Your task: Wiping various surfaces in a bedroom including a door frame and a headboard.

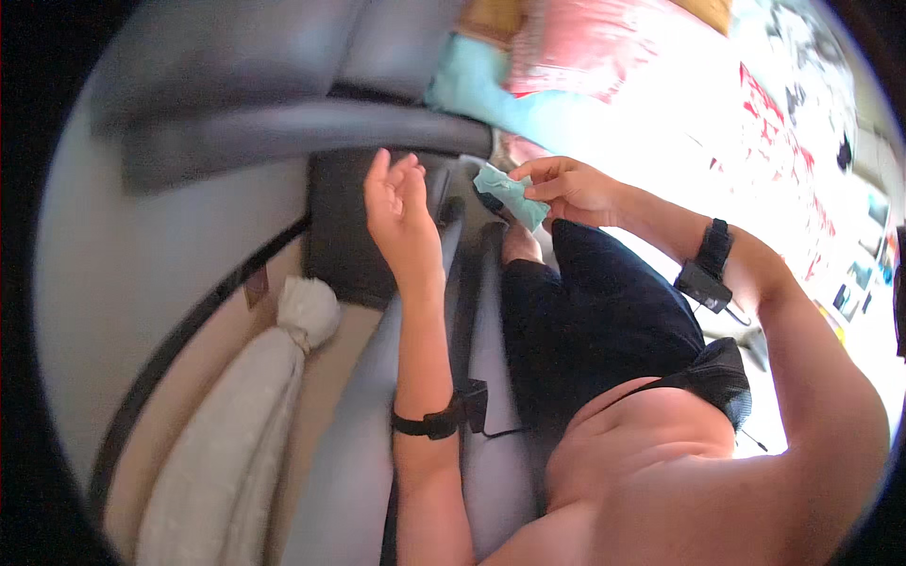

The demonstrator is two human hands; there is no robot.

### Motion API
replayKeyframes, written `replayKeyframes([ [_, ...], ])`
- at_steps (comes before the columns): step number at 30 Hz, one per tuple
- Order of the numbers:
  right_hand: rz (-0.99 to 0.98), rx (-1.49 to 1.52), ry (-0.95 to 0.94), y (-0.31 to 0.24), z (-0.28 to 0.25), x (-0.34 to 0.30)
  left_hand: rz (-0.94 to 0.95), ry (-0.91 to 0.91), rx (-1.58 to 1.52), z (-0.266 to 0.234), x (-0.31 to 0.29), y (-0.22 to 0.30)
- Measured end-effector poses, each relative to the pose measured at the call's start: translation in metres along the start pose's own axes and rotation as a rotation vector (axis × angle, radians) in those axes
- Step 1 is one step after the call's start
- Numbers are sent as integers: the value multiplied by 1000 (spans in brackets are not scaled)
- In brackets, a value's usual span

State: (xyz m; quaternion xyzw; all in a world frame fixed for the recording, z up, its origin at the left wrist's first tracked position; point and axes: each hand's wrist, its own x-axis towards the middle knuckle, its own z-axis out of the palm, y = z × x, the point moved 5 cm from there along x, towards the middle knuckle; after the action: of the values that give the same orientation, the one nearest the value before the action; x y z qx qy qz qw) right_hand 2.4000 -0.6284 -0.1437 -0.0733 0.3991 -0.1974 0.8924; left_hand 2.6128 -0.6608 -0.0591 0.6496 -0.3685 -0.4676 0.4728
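Observation:
My right hand [578, 194] pinches a small, crinkled teal packet [512, 196] between thumb and fingers. The packet hangs slanted, its upper left end jutting past my fingertips; I cannot make out what, if anything, is inside. To the left, apart from the packet, my left hand [403, 212] is raised with its fingers up and loosely bent. Nothing shows in it, and the fingers stand partly apart. Black bands with small boxes circle both my forearms, the left box [472, 404] trailing a thin cable. Below the hands are my legs in dark shorts [595, 311].
A grey padded headboard or seat back [264, 66] rises at the far left, blurred. A pink patterned cushion [604, 47] and teal fabric [472, 80] lie on a brightly lit bed. A tied white curtain [226, 434] hangs at the lower left, near a dark box-like panel [344, 217].

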Motion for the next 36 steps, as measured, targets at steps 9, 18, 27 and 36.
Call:
replayKeyframes([
  [9, -493, 612, 112, 75, -138, -172, 359, -850, 778, 217, -99, -73],
  [18, -903, 1161, 559, 337, -325, -418, 697, -1746, 1121, 404, -403, -147],
  [27, -1668, 1837, 902, 631, -315, -628, 1051, -2584, 1015, 522, -842, -194],
  [36, -2112, 2425, 970, 739, -257, -589, 975, -3277, 1237, 477, -1041, -276],
])
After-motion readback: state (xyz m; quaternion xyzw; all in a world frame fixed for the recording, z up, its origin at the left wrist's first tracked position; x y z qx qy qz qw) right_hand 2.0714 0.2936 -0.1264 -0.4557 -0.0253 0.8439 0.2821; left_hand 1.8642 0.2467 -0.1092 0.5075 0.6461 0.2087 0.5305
